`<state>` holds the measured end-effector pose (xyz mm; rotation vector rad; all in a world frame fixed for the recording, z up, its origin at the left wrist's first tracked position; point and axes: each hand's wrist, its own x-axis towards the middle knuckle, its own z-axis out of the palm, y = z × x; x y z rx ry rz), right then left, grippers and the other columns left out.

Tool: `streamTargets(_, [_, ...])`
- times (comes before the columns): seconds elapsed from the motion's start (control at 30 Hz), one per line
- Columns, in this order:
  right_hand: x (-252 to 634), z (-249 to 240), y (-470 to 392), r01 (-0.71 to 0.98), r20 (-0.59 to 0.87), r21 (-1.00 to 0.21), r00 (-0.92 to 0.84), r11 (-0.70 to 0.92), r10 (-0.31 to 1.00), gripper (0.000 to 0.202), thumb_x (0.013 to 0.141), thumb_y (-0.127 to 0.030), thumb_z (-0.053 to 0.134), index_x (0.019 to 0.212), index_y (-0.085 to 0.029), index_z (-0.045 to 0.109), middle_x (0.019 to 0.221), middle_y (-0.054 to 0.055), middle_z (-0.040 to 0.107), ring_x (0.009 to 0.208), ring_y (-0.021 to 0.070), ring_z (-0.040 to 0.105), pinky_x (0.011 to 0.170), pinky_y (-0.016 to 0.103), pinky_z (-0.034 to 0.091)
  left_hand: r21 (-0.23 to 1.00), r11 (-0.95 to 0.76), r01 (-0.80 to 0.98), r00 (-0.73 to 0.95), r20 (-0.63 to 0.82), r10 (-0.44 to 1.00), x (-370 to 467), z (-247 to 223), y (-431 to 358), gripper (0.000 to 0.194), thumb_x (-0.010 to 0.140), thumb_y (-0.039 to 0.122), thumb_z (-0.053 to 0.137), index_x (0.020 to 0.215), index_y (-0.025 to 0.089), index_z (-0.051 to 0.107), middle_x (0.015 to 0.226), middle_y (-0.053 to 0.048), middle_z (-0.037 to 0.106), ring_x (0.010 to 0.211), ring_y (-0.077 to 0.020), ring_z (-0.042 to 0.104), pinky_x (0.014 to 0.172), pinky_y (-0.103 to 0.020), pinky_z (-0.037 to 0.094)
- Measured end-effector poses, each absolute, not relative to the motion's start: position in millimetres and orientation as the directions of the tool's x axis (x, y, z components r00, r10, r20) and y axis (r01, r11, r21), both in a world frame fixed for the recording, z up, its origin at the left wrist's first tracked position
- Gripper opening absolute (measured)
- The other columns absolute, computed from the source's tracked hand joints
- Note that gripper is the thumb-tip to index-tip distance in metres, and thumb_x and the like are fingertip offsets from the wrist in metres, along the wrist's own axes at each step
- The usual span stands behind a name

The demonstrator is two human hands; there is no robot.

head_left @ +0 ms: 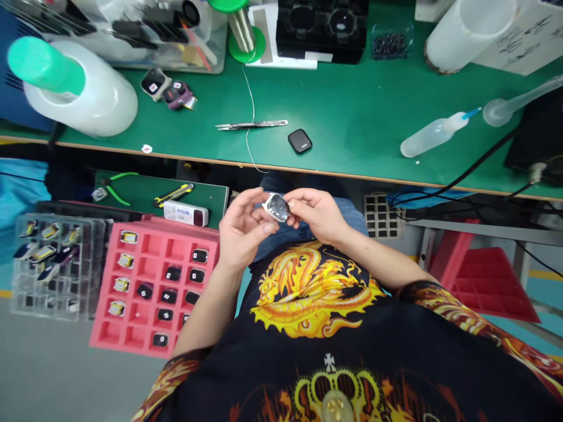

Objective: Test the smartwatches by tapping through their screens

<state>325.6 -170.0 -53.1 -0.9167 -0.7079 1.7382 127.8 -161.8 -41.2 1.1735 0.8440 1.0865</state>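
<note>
Over my lap, just below the bench edge, I hold a small smartwatch case (pixel 278 207) with a dark glossy face and a pale rim. My left hand (pixel 244 225) grips its left side between thumb and fingers. On the right side, my right hand (pixel 314 212) pinches it with thumb and forefinger. On the bench above lie metal tweezers (pixel 253 125) and a black rounded-square piece (pixel 299 141). Two more watch cases, one pale (pixel 155 84) and one purple (pixel 179 95), sit further left on the bench.
A pink foam tray (pixel 145 266) holding several watch parts and a clear compartment box (pixel 53 264) stand at left. Near them are a yellow cutter (pixel 173 195) and green-handled pliers (pixel 118 187). The green bench (pixel 352 105) carries a white bottle (pixel 88 88), solder spool (pixel 241 32) and dropper bottle (pixel 428 135).
</note>
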Motion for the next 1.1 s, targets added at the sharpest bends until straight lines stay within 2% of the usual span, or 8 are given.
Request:
streamTargets(0.13, [326, -52, -171, -0.539, -0.278, -0.736, -0.310, -0.409, 0.909, 0.048, 0.086, -0.054, 0.092, 0.106, -0.013, 0.076, 0.073, -0.001, 0.072, 0.062, 0.0099, 0.068, 0.054, 0.016, 0.054, 0.962, 0.100, -0.255, 0.285, -0.024, 0.958, 127, -43, -163, 0.059, 0.084, 0.032, 0.096, 0.138, 0.033, 0.073, 0.132, -0.009, 0.078, 0.077, -0.0129, 0.071, 0.063, -0.025, 0.061])
streamTargets(0.33, [322, -56, -170, -0.551, -0.376, -0.624, -0.410, -0.554, 0.831, 0.048, 0.081, -0.051, 0.093, 0.101, -0.012, 0.074, 0.076, 0.001, 0.074, 0.058, 0.0089, 0.065, 0.051, 0.015, 0.053, 0.970, 0.076, -0.230, 0.207, -0.027, 0.978, 132, -44, -166, 0.051, 0.080, 0.018, 0.097, 0.129, 0.026, 0.081, 0.112, -0.006, 0.080, 0.082, -0.0131, 0.074, 0.076, -0.026, 0.064])
streamTargets(0.57, [319, -60, -175, -0.406, -0.458, -0.606, -0.525, -0.684, 0.717, 0.033, 0.089, -0.043, 0.081, 0.099, -0.013, 0.071, 0.076, 0.002, 0.074, 0.054, 0.0102, 0.064, 0.045, 0.016, 0.050, 0.963, 0.183, -0.198, 0.156, -0.154, 0.976, 132, -46, -169, 0.027, 0.078, 0.020, 0.099, 0.102, 0.019, 0.086, 0.096, -0.005, 0.077, 0.077, -0.0106, 0.069, 0.071, -0.022, 0.058])
streamTargets(0.67, [318, -68, -174, -0.372, -0.493, -0.654, -0.451, -0.659, 0.744, 0.028, 0.096, -0.041, 0.071, 0.104, -0.014, 0.069, 0.083, 0.005, 0.077, 0.058, 0.0119, 0.068, 0.047, 0.017, 0.051, 0.935, 0.286, -0.211, 0.107, -0.269, 0.957, 134, -48, -168, 0.029, 0.074, 0.023, 0.101, 0.098, 0.018, 0.085, 0.087, -0.003, 0.077, 0.067, -0.0085, 0.064, 0.063, -0.020, 0.053])
streamTargets(0.8, [317, -81, -171, -0.310, -0.456, -0.802, -0.233, -0.510, 0.859, 0.027, 0.104, -0.039, 0.058, 0.103, -0.015, 0.069, 0.084, 0.004, 0.075, 0.063, 0.0124, 0.071, 0.051, 0.017, 0.052, 0.890, 0.376, -0.258, 0.033, -0.381, 0.924, 139, -55, -164, 0.037, 0.066, 0.030, 0.105, 0.093, 0.017, 0.082, 0.084, -0.001, 0.075, 0.064, -0.0095, 0.063, 0.060, -0.021, 0.051])
streamTargets(0.93, [313, -76, -185, -0.059, -0.279, -0.956, -0.116, -0.287, 0.953, 0.026, 0.100, -0.041, 0.072, 0.095, -0.016, 0.071, 0.076, 0.000, 0.072, 0.064, 0.0097, 0.067, 0.058, 0.016, 0.050, 0.908, 0.382, -0.172, 0.091, -0.371, 0.924, 137, -46, -172, 0.039, 0.071, 0.040, 0.102, 0.095, 0.016, 0.083, 0.080, 0.000, 0.072, 0.066, -0.0086, 0.058, 0.062, -0.019, 0.048])
streamTargets(1.0, [310, -83, -191, 0.001, -0.301, -0.953, -0.121, -0.303, 0.946, 0.030, 0.096, -0.044, 0.080, 0.091, -0.016, 0.071, 0.071, -0.001, 0.069, 0.061, 0.0091, 0.064, 0.057, 0.016, 0.047, 0.888, 0.457, -0.057, 0.097, -0.450, 0.888, 130, -49, -175, 0.052, 0.068, 0.049, 0.102, 0.103, 0.015, 0.086, 0.081, -0.003, 0.075, 0.069, -0.0135, 0.063, 0.063, -0.022, 0.052])
streamTargets(1.1, [312, -109, -180, -0.009, -0.382, -0.922, -0.149, -0.388, 0.912, 0.031, 0.094, -0.045, 0.084, 0.100, -0.016, 0.075, 0.078, -0.001, 0.072, 0.061, 0.0103, 0.064, 0.056, 0.018, 0.049, 0.834, 0.550, 0.036, 0.080, -0.551, 0.830, 121, -66, -159, 0.073, 0.050, 0.065, 0.103, 0.103, 0.016, 0.088, 0.087, -0.008, 0.082, 0.075, -0.0242, 0.072, 0.070, -0.032, 0.062])
